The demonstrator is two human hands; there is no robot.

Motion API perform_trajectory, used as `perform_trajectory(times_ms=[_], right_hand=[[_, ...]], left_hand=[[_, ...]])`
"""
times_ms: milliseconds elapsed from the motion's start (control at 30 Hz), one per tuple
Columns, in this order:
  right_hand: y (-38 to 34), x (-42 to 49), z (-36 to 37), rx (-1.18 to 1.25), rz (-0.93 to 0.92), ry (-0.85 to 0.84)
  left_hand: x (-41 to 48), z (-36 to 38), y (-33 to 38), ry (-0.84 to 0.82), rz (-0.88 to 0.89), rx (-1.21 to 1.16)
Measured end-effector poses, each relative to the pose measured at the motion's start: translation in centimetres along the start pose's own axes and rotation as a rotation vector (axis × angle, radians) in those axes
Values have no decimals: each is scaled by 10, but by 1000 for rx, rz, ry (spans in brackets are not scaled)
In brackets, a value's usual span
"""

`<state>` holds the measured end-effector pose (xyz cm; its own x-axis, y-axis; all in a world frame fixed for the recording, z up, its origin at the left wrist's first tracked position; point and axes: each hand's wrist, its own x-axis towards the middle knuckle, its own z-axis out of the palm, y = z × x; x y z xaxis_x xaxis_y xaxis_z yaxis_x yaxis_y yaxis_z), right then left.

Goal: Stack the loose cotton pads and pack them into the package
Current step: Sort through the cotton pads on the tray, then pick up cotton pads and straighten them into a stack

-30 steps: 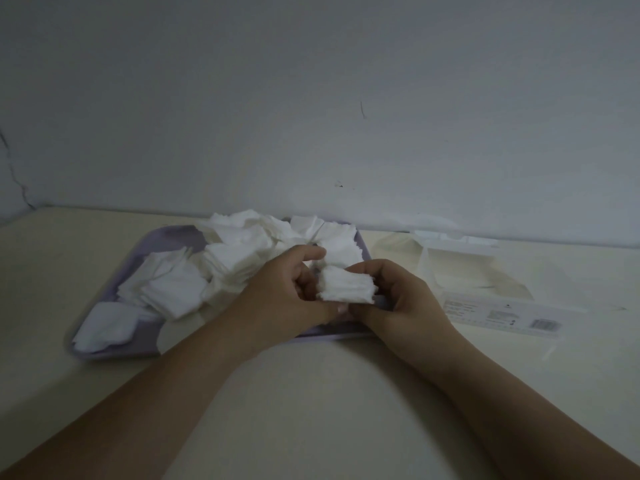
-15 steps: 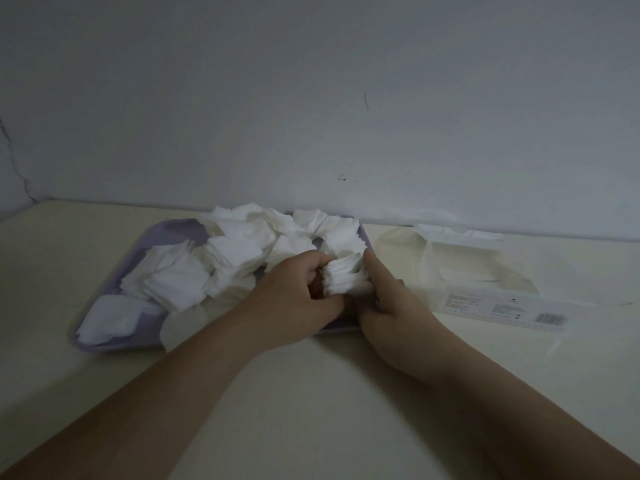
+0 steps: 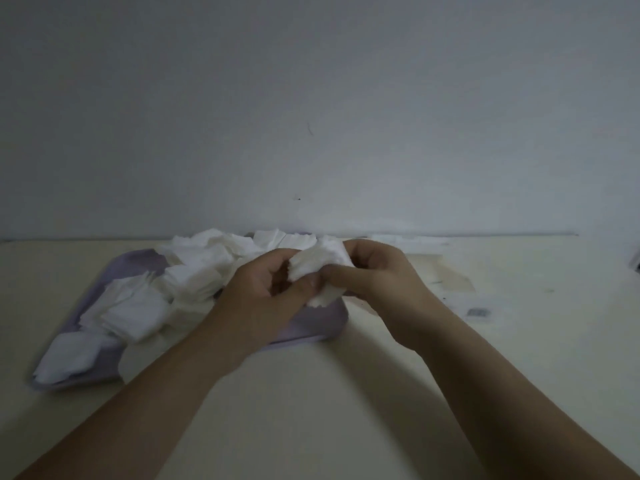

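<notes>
Gripping a small stack of white square cotton pads [image 3: 317, 266] from both sides, the left hand [image 3: 263, 292] and the right hand [image 3: 377, 275] meet just above the near right corner of the flat lavender plastic tray [image 3: 311, 329]. The fingers of both hands curl round the stack, which sits tilted between them. To the left, loose white cotton pads [image 3: 138, 306] lie heaped across the tray. The clear plastic package [image 3: 450, 282] lies blurred on the cream table [image 3: 311, 410], just right of the right hand.

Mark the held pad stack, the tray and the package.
held pad stack [image 3: 322, 261]: head view, top face.
tray [image 3: 322, 320]: head view, bare near right corner.
package [image 3: 450, 273]: head view, flattened film right of the tray.
</notes>
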<state>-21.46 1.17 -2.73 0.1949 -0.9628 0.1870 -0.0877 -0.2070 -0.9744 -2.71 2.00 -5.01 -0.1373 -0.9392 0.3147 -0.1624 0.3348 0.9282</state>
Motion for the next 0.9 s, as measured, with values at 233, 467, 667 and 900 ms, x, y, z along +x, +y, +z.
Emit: perform_trajectory(times_ms=[233,467,667,900], right_hand=[[-4,6,-45,-186,-55,485],[15,10,-77,-754,176,476],[15,10,-66,-937,198,437],[9,11,-68,-782,134,344]], left_hand=[[28,47,6,-36,20,322],[44,84,-4,-266,85,657],[35,80,-13,-185,183,751],[19,71,-25,-139,291,514]])
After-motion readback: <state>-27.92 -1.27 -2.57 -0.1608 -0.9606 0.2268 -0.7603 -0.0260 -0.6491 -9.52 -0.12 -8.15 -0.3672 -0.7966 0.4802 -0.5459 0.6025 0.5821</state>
